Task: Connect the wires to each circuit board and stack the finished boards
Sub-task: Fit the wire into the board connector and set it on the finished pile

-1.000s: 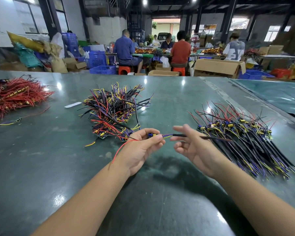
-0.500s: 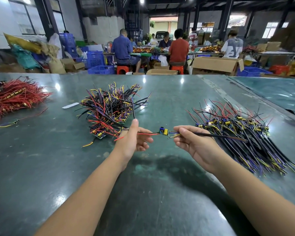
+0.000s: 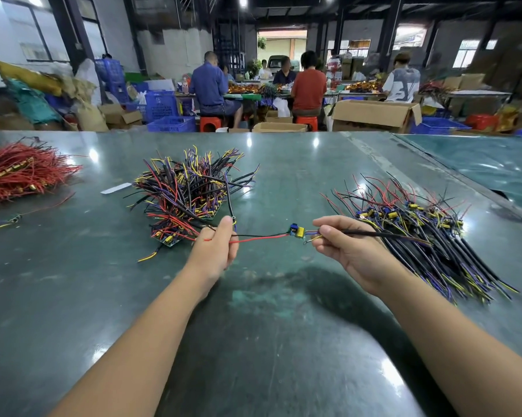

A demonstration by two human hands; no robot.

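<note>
A small green circuit board with blue and yellow parts (image 3: 295,230) hangs above the dark green glossy table (image 3: 268,341), strung between two hands. The left hand (image 3: 216,251), at 9 o'clock, grips its red and black wires (image 3: 259,237); the right hand (image 3: 348,248), at 3 o'clock, pinches its black sleeved cable (image 3: 383,234).

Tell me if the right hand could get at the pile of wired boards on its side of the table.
Probably yes: the pile lies just beyond the right hand, nothing between them. But that hand is pinching the black cable of the board held between both hands, so it isn't free.
</note>
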